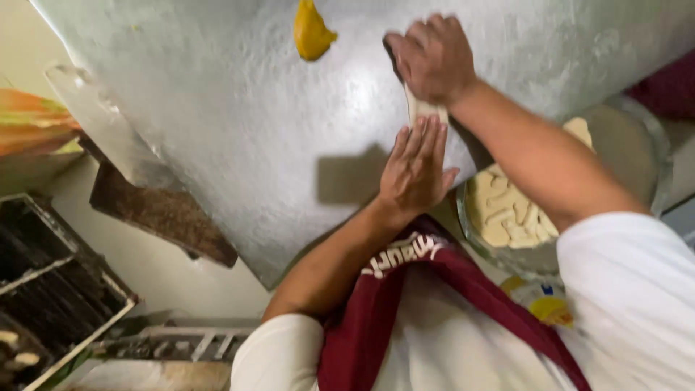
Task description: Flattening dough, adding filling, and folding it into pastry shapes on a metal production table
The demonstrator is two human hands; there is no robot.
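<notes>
A pale strip of dough [423, 110], rolled thin and long, lies flat on the floured metal worktop [239, 108] near its front edge, right of centre.
</notes>
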